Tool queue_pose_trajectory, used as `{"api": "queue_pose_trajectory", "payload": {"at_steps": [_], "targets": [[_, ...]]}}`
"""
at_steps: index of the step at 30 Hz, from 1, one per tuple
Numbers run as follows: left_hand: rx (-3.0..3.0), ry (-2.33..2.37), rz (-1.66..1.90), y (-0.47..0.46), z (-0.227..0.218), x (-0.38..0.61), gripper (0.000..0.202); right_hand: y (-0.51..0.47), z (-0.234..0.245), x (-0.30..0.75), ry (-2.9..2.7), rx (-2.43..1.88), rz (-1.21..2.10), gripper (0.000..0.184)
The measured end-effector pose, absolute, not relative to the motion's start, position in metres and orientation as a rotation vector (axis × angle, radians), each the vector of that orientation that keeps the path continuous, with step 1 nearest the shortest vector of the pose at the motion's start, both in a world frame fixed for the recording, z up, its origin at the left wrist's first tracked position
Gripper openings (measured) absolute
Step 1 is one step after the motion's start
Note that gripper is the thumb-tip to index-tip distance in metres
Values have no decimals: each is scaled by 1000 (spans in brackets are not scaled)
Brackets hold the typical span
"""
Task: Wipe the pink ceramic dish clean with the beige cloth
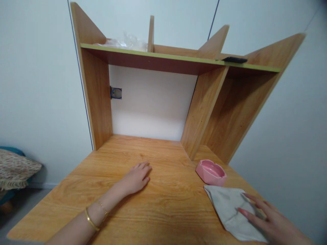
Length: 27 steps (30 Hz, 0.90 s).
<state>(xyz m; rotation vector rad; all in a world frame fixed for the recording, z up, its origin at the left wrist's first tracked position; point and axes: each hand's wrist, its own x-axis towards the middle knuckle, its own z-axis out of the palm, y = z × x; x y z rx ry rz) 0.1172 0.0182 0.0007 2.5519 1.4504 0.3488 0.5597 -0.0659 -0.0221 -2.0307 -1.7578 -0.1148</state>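
Observation:
My left hand (138, 178) lies palm down on the wooden desk (163, 207), fingers stretched out and nothing in them. At the right, a light grey cloth (227, 206) is spread on the desk with a few creases. Over its right part is my right hand (274, 217), thumb and fingers apart, the fingertips at the cloth; whether they press on it I cannot tell. Just behind the cloth stands a pink angular ashtray (211, 173) with notches in its rim.
A wooden shelf unit (204, 112) rises from the back of the desk. Its upper shelf bears a clear plastic bag (125, 42) and a flat black object (235, 60). A wall socket opening (117, 93) shows behind. A patterned cushion (17, 167) is at the far left.

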Motion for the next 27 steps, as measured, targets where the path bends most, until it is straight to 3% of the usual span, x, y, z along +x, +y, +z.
{"api": "queue_pose_trajectory", "payload": {"at_steps": [4,12,21,27], "targets": [[2745,1035,387,26,16,192,44,-67,-38,551,-1788,-1983,78,59],[2935,652,716,51,15,317,36,-59,-59,561,-1784,-1898,81,49],[2874,665,607,66,-6,344,19,-65,-48,550,-1861,-1920,165,58],[2843,728,635,61,0,327,13,-55,-59,569,-1772,-1898,51,39]]}}
